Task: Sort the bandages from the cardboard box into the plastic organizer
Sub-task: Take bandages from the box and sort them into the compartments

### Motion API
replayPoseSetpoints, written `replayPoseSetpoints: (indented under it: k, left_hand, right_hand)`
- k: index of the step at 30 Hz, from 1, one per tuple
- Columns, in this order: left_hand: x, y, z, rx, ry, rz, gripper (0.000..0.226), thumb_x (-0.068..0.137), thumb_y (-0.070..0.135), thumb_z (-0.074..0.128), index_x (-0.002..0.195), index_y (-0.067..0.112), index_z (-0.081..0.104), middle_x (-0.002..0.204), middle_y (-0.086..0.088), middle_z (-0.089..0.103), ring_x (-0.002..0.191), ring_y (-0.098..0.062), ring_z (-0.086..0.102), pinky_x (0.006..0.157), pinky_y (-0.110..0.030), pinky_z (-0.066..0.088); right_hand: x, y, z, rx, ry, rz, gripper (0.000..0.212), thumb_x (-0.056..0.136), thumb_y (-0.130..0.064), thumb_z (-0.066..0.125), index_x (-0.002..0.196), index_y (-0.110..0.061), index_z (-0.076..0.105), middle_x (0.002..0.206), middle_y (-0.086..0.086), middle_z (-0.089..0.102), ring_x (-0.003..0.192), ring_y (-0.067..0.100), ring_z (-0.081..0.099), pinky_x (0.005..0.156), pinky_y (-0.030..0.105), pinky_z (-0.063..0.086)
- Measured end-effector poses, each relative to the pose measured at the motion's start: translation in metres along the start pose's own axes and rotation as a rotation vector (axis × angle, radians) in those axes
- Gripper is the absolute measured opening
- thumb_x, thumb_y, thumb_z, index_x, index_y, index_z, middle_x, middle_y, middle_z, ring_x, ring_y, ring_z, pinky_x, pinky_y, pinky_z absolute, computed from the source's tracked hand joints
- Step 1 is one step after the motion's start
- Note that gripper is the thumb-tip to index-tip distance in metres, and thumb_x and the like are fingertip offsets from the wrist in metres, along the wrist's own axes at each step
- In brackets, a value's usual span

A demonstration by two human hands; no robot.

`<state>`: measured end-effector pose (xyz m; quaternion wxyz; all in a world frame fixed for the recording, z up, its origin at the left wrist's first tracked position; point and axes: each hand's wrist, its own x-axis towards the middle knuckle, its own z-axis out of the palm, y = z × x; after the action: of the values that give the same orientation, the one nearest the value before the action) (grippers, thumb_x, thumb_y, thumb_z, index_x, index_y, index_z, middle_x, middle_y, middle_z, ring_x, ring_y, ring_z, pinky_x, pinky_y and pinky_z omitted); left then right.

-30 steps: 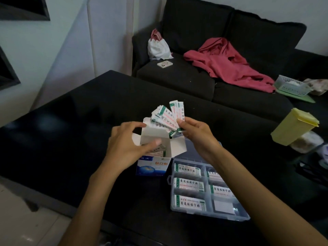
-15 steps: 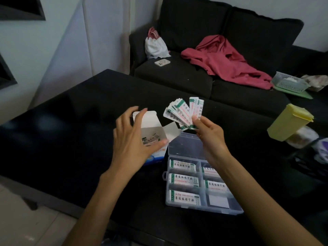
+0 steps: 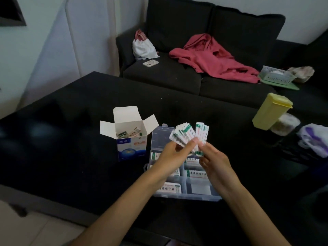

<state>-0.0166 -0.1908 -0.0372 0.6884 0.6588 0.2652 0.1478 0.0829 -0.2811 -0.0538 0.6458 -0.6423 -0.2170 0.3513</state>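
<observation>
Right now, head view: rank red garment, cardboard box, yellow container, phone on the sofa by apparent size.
1. red garment
2. cardboard box
3. yellow container, close to the box, so that order is unsure
4. phone, though it lies farthest back

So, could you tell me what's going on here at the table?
A person is sorting bandages. Both hands, left and right, hold a fanned bunch of bandages above the open organizer, which has packets in several compartments. The open box beside it has a few left inside.
</observation>
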Motion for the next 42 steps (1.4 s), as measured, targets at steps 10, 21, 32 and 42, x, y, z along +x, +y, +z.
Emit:
replayPoseSetpoints:
  k: [10, 21, 32, 42]
  left_hand:
    - [0.003, -0.014, 0.008, -0.078, 0.151, -0.003, 0.014, 0.099, 0.028, 0.043, 0.1, 0.033, 0.057, 0.09, 0.014, 0.067, 0.077, 0.007, 0.063, 0.054, -0.008, 0.048]
    - [0.005, -0.007, -0.034, -0.014, 0.245, -0.017, 0.023, 0.099, 0.025, 0.045, 0.114, 0.016, 0.06, 0.103, 0.003, 0.072, 0.092, -0.007, 0.066, 0.068, -0.02, 0.048]
    - [0.008, -0.01, -0.031, 0.052, 0.182, -0.03, 0.018, 0.098, 0.028, 0.045, 0.106, 0.023, 0.06, 0.094, 0.009, 0.072, 0.078, 0.002, 0.066, 0.06, -0.015, 0.048]
    - [0.01, -0.019, -0.018, -0.164, 0.167, -0.244, 0.015, 0.09, 0.029, 0.06, 0.097, 0.019, 0.068, 0.089, 0.001, 0.074, 0.079, -0.009, 0.065, 0.06, -0.02, 0.044]
  right_hand:
    - [0.003, 0.011, -0.014, -0.109, 0.034, -0.012, 0.016, 0.087, -0.026, 0.062, 0.098, -0.019, 0.07, 0.087, -0.005, 0.074, 0.083, 0.004, 0.069, 0.077, 0.023, 0.05]
    - [0.015, -0.005, -0.059, -0.743, -0.257, -0.162, 0.025, 0.096, -0.014, 0.048, 0.112, -0.031, 0.057, 0.107, -0.013, 0.059, 0.097, -0.001, 0.059, 0.074, 0.017, 0.051]
    - [0.024, 0.009, -0.058, -1.066, -0.326, -0.169, 0.016, 0.091, -0.018, 0.058, 0.104, -0.022, 0.068, 0.09, -0.019, 0.054, 0.082, 0.002, 0.052, 0.07, 0.016, 0.041]
    - [0.02, 0.011, -0.039, -0.886, 0.053, -0.396, 0.007, 0.084, -0.033, 0.066, 0.086, -0.026, 0.065, 0.077, -0.011, 0.058, 0.07, 0.005, 0.057, 0.06, 0.016, 0.044]
